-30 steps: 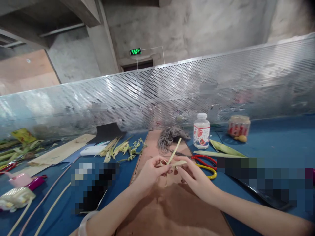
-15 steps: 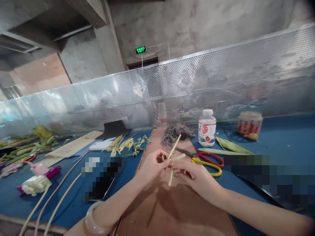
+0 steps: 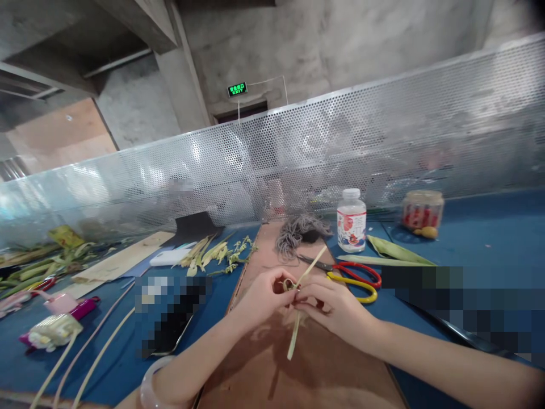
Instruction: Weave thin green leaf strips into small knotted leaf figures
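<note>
Both hands meet over a brown board (image 3: 251, 375). My left hand (image 3: 272, 295) pinches a small looped piece of pale green leaf strip (image 3: 293, 335) between thumb and fingers. From the other side my right hand (image 3: 327, 301) is closed on the same strip, its fingertips close to the left thumb. One end of the strip sticks up to the right and another hangs down toward the board. The fingertips partly hide the small loop. Beyond the right hand lie scissors (image 3: 357, 289) with one red and one yellow handle. A tangle of grey yarn (image 3: 293, 236) rests at the board's far end.
A white-capped bottle (image 3: 351, 224), a lidded jar (image 3: 423, 211) and green leaves (image 3: 389, 251) stand or lie at right. Leaf pieces (image 3: 213, 253), a phone (image 3: 176, 324) and cables (image 3: 102, 346) are on the left. A perforated metal screen (image 3: 204, 153) runs behind.
My right hand has closed in on the left fingertips. The strip has turned, its lower end hanging farther down and its upper end leaning more to the right. The view has shifted slightly.
</note>
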`<state>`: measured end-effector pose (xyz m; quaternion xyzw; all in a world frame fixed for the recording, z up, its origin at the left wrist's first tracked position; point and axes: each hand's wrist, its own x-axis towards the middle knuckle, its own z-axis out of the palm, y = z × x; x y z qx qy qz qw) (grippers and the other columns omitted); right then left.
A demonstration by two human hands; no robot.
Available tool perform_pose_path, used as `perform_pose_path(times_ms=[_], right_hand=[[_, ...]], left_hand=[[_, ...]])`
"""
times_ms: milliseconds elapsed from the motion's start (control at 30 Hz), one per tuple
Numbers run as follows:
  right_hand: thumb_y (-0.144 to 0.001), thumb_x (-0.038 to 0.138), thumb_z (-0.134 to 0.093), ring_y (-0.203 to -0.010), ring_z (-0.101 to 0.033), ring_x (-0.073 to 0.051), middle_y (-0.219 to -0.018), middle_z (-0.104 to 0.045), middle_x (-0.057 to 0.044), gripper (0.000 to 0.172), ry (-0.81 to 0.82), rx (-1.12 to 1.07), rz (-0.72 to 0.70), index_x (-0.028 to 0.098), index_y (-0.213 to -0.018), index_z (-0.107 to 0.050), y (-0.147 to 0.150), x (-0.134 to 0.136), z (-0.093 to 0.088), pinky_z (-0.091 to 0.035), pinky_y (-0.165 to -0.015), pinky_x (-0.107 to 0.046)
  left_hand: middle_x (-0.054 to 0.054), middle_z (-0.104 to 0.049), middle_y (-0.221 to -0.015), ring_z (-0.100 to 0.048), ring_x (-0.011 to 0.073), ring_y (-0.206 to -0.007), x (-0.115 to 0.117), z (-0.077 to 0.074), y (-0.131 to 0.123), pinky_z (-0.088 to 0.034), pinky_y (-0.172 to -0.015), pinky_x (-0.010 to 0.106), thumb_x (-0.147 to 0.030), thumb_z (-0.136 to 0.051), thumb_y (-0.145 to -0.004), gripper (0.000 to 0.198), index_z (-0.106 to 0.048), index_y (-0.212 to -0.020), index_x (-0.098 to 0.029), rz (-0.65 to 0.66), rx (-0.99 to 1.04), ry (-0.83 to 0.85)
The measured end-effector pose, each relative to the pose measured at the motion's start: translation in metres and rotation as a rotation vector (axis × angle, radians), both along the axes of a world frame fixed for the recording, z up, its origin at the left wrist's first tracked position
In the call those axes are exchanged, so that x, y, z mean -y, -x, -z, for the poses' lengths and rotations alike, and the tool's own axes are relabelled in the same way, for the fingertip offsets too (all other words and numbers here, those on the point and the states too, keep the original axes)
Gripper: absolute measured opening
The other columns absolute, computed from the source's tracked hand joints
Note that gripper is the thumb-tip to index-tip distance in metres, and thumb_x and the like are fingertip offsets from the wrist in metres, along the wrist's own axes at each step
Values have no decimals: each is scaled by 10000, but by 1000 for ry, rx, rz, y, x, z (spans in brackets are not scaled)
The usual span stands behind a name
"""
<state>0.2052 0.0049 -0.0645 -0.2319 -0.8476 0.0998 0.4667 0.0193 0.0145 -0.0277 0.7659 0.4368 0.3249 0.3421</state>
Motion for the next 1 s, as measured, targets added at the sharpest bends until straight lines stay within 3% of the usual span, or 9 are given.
perform_pose_path(times_ms=[133, 400, 600, 733, 867, 1000], right_hand=[[-832, 43, -425, -1006, -572, -144, -1079, -613, -71, 345, -41, 144, -116, 200, -1083, -601, -5, 3, -3, -479, -865, -264], [-900, 201, -445, -890, -596, -159, -959, -648, -73, 216, -44, 123, -71, 213, -971, -649, -3, 4, -5, -491, -775, -281], [-867, 265, -497, -625, -522, -134, -696, -592, -29, 188, 264, -59, 132, 182, -765, -633, 0, 4, -10, -416, -570, -243], [-834, 305, -531, -606, -499, -126, -676, -591, -11, 187, 474, -215, 115, 163, -740, -610, 1, -5, -8, -388, -559, -235], [-790, 352, -581, -599, -489, -118, -645, -583, -2, 219, 574, -280, 123, 149, -706, -591, 3, -13, -3, -378, -561, -233], [-762, 354, -615, -574, -471, -108, -621, -578, 7, 224, 597, -289, 139, 147, -682, -580, 3, -15, -2, -363, -545, -229]], left_hand=[[7, -582, -703, -541, 114, -627, 0, -6, 0, -417, -596, 220, -347, -637, -751, 237, -587, -828, -129, 37, 101, 107], [2, -581, -687, -548, 116, -622, 4, -7, -1, -421, -600, 229, -368, -671, -718, 272, -587, -831, -136, 60, 141, 170], [17, -623, -700, -564, 121, -601, 5, -4, -1, -432, -584, 237, -295, -649, -724, 195, -591, -838, -148, 51, 93, 193], [18, -630, -696, -602, 137, -644, 5, -4, -2, -447, -625, 255, -324, -634, -747, 213, -577, -856, -149, 55, 95, 182], [-11, -598, -703, -625, 133, -644, 8, -3, -3, -449, -611, 242, -275, -653, -742, 247, -497, -901, -168, 96, 182, 199], [-36, -580, -715, -631, 133, -638, 12, -4, -5, -458, -604, 248, -231, -659, -743, 404, -384, -1038, -213, 124, 284, 192]])
